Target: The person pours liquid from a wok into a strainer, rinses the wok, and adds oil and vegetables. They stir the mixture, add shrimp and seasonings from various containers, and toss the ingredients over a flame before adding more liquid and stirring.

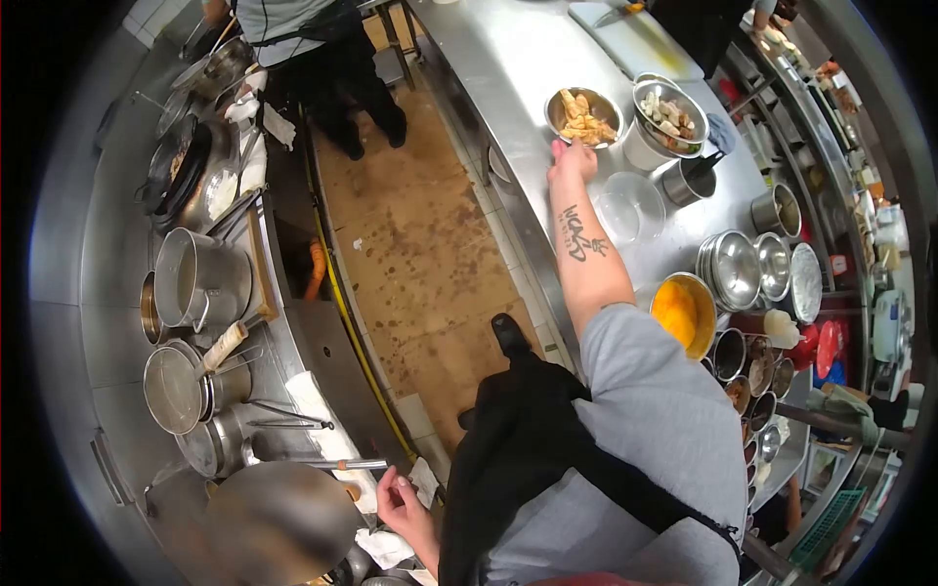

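My right hand (pixel 575 162) reaches over the steel counter, fingers closed at the near rim of a steel bowl (pixel 553 115). Golden-brown fried pieces (pixel 586 119) lie in that bowl. Just beyond stands a colander (pixel 699 105) of pale chopped pieces, set on a white tub (pixel 640 148). A clear plastic container (pixel 630 210) rests beside my right forearm. Down at the left, my left hand (pixel 403 503) is loosely curled with fingers apart, fingertips right by the end of a metal handle (pixel 347 464). A large round pan (pixel 278 523), blurred, lies beside that handle.
Pots (pixel 200 278), a strainer (pixel 174 391) and tongs (pixel 293 420) crowd the stove side. Another person (pixel 293 39) stands ahead in the aisle. On the counter are a cutting board (pixel 635 39), stacked steel bowls (pixel 733 269) and a bowl of orange liquid (pixel 679 311).
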Available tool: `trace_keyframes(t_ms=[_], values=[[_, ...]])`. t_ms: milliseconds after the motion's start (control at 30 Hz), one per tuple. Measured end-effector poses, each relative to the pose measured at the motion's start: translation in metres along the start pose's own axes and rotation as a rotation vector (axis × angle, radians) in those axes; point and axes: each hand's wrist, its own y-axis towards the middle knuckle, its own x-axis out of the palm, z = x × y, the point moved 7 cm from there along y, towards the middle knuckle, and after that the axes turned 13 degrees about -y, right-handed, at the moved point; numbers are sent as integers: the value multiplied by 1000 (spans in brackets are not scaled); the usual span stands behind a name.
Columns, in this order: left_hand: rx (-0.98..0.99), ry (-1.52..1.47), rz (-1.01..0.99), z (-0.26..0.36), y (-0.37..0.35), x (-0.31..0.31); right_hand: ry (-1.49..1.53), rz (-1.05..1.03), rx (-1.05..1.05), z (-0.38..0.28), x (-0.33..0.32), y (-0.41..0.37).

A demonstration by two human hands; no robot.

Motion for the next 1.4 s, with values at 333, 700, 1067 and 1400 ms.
trace_keyframes(t_ms=[333, 700, 1067, 1400], values=[[-28, -93, 105, -18, -27, -62, -561, -666, -200, 5, -57, -155], [240, -14, 535, -48, -150, -295, -955, -1839, 229, 137, -170, -646], [240, -61, 1120, -72, -290, -369, -449, -2463, -1258, 235, -304, -1048], [78, -161, 1223, -116, -330, -342, -17, -2345, -1402, 244, -344, -1114]])
